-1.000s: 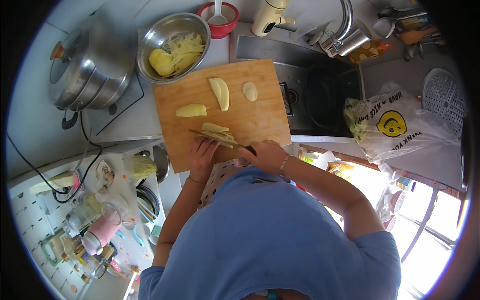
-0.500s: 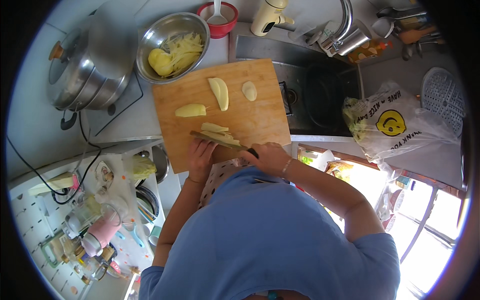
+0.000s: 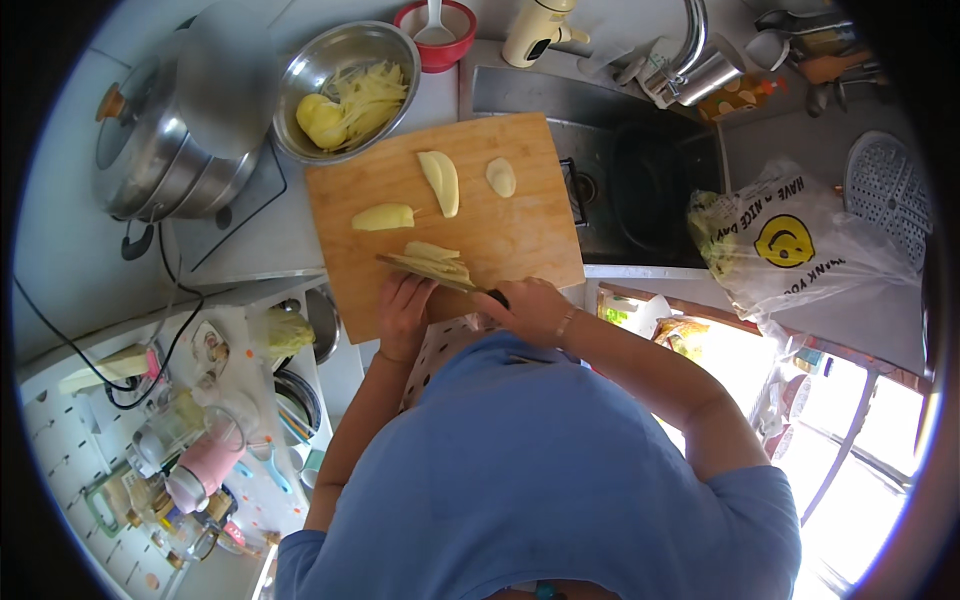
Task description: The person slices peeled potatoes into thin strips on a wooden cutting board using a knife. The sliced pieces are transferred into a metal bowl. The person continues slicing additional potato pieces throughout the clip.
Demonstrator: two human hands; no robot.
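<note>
On the wooden cutting board [image 3: 340,270], my right hand [image 3: 535,312] grips the black handle of a knife, whose blade [image 3: 410,265] lies over cut potato pieces [image 3: 435,252]. My left hand [image 3: 405,318] has its fingers curled against those pieces beside the blade, partly hidden by it. Farther up the board are a potato wedge [image 3: 439,183], another peeled piece [image 3: 382,217] and a round slice [image 3: 501,177]. A steel bowl [image 3: 300,70] behind the board holds potato shreds [image 3: 370,100] and a whole peeled potato [image 3: 320,122].
A steamer pot [image 3: 175,170] stands left on a hob. At the back are a red bowl [image 3: 440,55] and cream appliance [image 3: 530,35]. The sink [image 3: 650,190] with tap [image 3: 690,40] is right, beside a plastic bag [image 3: 750,240] and perforated steel rack [image 3: 880,190].
The knife and both hands have shifted very slightly on the board, and the whole view has moved a few pixels. The potato pieces farther up the board stay where they were.
</note>
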